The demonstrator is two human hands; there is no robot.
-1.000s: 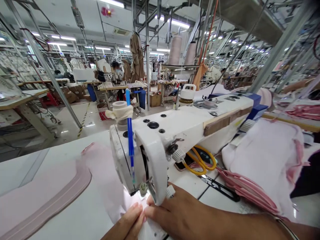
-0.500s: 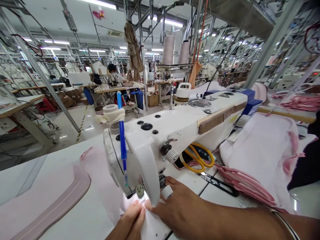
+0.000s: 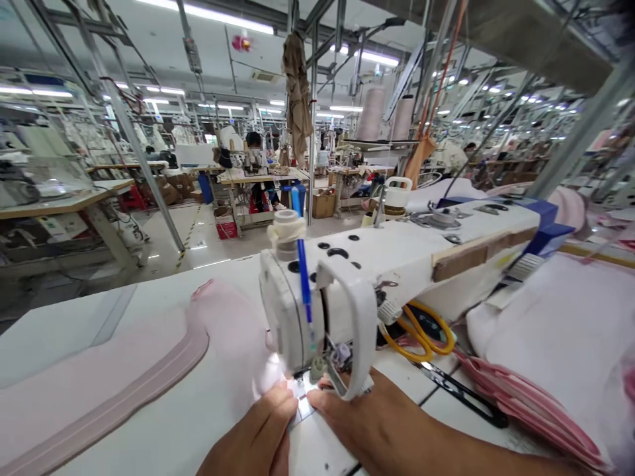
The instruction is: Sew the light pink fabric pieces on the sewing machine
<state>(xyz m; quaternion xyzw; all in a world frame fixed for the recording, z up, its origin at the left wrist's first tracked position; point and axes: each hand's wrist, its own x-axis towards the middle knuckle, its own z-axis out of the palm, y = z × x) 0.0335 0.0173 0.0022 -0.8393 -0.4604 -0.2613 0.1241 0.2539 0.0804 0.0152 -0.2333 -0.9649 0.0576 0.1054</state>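
A white sewing machine point(image 3: 292, 317) stands before me, its lit needle area low in the middle. Pale pink fabric point(image 3: 231, 337) lies left of the machine head and runs toward the needle. My left hand point(image 3: 262, 423) is closed, fingers together, with its fingertips at the fabric's edge just in front of the needle area. On the other side, my right hand point(image 3: 367, 410) has its thumb near the needle; the white guard point(image 3: 360, 324) partly hides its fingers. Between the fingertips shows a small metal plate point(image 3: 302, 411). A blue pen point(image 3: 303, 277) stands against the machine head.
Yellow-handled scissors point(image 3: 421, 334) and a black-handled tool point(image 3: 471, 396) lie right of the machine. A pile of pink-edged white pieces point(image 3: 540, 396) sits beyond them. A long pink strip point(image 3: 149, 377) curves across the left tabletop. Thread cones point(image 3: 371, 116) stand behind.
My view has shifted, so the machine sits further right and appears from another angle. The fingertips are further apart, and the metal plate shows between them.
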